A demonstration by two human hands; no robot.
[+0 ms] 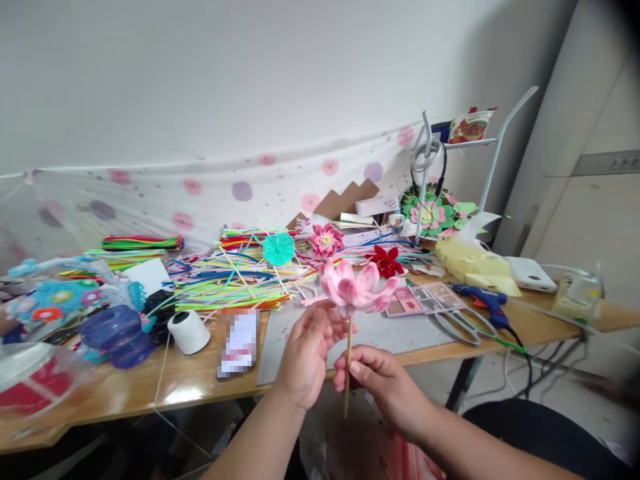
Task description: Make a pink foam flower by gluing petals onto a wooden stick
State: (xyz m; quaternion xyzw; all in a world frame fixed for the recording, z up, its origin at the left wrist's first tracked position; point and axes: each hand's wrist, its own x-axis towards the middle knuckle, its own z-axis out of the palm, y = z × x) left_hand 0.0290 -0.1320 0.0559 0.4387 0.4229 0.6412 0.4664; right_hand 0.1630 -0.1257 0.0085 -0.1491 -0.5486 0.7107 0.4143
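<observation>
Well to the left of the grey mat (425, 340) on the table (133, 393), I see a red-and-white thing in clear plastic (37, 380), with a bunch of blue blossoms (55, 300) behind it. Nearer the mat come a see-through blue-purple container (117, 333) and, upright, a white spool of thread (189, 333). Just off the mat's left edge lies a small item (237, 343), blurred past reading. Bundles of fuzzy sticks (200, 273) in many colours spread behind and left of the mat, a turquoise flower (279, 249) on top of them.

The left hand (307, 347) is raised before the mat, its grip half curled just under the big pink flower (357, 287); some fingers pass behind the stem, and I can't tell whether they press on it. That flower is up in the air in front of the mat, upright. Lower down, the right hand's (377, 373) grip pinches its thin stem (349, 360) between thumb and fingers. A red flower (386, 261) lies behind the mat. On its right part sit a sectioned palette (425, 298) and grey-handled scissors (457, 327); beyond its right edge rests a blue glue gun (495, 310).
</observation>
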